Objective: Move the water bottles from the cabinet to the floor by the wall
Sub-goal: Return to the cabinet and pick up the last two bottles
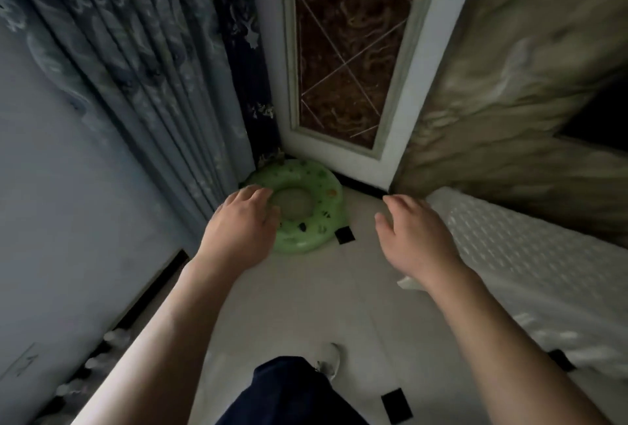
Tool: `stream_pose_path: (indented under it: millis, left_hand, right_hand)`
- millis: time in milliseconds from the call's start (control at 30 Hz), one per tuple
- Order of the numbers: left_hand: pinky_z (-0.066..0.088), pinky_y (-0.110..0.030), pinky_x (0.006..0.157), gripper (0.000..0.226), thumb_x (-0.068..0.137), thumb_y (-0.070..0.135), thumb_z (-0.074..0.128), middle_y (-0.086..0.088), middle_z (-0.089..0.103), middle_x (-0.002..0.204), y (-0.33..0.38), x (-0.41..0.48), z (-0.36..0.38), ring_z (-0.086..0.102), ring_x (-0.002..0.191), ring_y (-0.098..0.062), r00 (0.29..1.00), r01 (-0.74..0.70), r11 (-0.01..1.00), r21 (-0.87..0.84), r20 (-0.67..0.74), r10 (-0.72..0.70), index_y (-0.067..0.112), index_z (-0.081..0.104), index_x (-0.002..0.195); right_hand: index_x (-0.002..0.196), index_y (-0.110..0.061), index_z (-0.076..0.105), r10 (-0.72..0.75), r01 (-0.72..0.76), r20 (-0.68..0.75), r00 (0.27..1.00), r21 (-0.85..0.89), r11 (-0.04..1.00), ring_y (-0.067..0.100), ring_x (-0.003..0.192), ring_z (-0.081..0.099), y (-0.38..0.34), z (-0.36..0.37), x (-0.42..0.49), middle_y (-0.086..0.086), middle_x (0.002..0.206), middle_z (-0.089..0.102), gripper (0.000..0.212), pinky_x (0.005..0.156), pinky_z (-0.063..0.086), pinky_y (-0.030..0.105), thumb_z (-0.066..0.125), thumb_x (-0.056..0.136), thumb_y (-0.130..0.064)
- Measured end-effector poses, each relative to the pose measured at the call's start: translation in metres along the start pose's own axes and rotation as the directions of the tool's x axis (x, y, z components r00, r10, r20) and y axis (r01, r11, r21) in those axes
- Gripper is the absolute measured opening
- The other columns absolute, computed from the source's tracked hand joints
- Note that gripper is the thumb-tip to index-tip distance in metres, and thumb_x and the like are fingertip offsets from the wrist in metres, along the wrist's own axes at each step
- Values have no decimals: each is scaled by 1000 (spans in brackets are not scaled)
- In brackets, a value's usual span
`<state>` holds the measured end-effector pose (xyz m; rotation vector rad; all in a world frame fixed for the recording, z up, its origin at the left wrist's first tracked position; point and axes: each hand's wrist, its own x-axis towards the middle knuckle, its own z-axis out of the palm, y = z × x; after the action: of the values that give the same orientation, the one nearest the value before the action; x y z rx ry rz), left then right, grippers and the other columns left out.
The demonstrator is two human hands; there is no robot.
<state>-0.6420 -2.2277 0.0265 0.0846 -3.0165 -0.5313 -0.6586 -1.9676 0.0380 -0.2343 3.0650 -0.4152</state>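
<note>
Row of pale blurred shapes at the foot of the left wall, on the floor; whether these are the water bottles, cannot tell. Left hand empty, fingers loosely spread, overlapping the near rim of a green inflatable swim ring; contact unclear. Right hand empty, fingers relaxed, above the tiled floor. Ring lies in the corner between the patterned curtain and the glazed door. White quilted mattress to the right.

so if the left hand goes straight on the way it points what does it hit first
Probably the green inflatable ring just ahead, though the left hand's height above it is unclear.
</note>
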Motion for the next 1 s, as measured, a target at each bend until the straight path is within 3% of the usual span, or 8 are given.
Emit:
stream_pose_path:
  millis: [133,333,567,800,1000]
  left_hand:
    - [37,-42,109,52,95,40,36,-7,51,142,21,46,16,45,131,-29,997,-54,998,-25,49,55,16,48,140]
    - [33,-40,112,47,100,35,39,-5,47,146,49,112,39,41,134,-28,988,-121,992,-26,91,122,17,45,143]
    - [39,-44,108,55,93,41,35,-9,52,142,84,175,59,47,130,-30,961,-199,977,-81,178,210,13,50,139]
    - [35,-43,111,59,90,39,34,-12,51,142,136,199,76,45,132,-31,932,-293,953,-76,201,303,11,49,140]
    - [35,-44,111,59,90,40,31,-10,51,142,196,190,88,45,131,-30,923,-332,941,-63,184,338,12,50,138]
  right_hand:
    - [131,-9,51,48,-49,-17,999,-29,998,30,121,48,27,-7,28,10,133,55,43,100,41,42,36,100,-34]
    - [133,-10,51,101,-104,-55,993,-65,992,29,119,49,61,-13,79,11,130,57,43,98,41,40,37,100,-33]
    - [122,-12,57,169,-175,-77,983,-78,982,27,107,55,96,-18,111,9,119,62,39,90,46,40,37,98,-35]
    - [108,-13,59,241,-253,-125,962,-91,963,24,96,55,141,-30,111,7,104,63,31,82,47,38,39,96,-33]
    - [117,-8,60,240,-252,-149,959,-68,965,28,103,57,190,-43,95,10,111,65,36,89,47,40,42,97,-32]
